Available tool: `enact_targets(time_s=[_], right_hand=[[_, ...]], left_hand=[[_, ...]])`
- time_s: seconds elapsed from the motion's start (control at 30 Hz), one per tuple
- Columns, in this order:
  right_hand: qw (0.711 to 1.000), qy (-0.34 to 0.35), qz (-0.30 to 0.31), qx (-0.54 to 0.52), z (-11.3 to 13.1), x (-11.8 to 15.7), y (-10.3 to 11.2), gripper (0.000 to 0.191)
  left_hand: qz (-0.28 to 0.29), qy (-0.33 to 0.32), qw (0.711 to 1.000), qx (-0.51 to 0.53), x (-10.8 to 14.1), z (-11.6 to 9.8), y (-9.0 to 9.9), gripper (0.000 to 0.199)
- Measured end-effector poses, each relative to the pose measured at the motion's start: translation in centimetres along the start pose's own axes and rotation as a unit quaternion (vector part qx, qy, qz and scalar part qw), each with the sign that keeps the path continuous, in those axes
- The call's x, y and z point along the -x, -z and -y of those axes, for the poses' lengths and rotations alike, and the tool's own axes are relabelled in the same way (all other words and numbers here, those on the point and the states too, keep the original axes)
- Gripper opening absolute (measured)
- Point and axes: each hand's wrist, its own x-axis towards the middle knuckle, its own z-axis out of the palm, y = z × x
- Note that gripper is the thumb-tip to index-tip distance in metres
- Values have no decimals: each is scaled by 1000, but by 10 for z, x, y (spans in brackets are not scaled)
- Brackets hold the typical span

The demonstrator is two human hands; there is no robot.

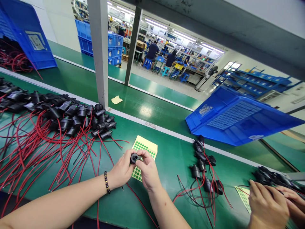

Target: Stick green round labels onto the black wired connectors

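Observation:
My left hand (120,170) grips a small black cylindrical part (134,158) with a round nozzle facing up. From the other side, the thumb and fingers of my right hand (149,171) close on the same part. A red wire hangs down beneath my hands. Under them lies a pale yellow sheet (149,147) covered with rows of green round stickers, partly hidden by my fingers. To the left is a big heap of similar black parts (76,121) with long red wires (59,152).
Several more wired parts (201,165) lie right of my hands. Beyond them a co-worker's hands (268,203) work by another sticker sheet (244,197). Tilted blue crates (207,111) stand behind the white ledge (166,133). A grey post (100,54) rises there, near a paper scrap (116,100).

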Motion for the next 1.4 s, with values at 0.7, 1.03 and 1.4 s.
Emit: enact_targets(time_s=[0.7, 1.03, 1.4], right_hand=[[997, -26, 27, -72, 3, -3, 6, 24], [998, 1, 39, -41, -8, -3, 3, 22], [1000, 3, 23, -19, 0, -2, 2, 23]], left_hand=[[18, 10, 999, 25, -4, -2, 3, 28], [14, 19, 998, 51, -3, -1, 2, 35], [28, -10, 999, 11, -4, 0, 4, 36]])
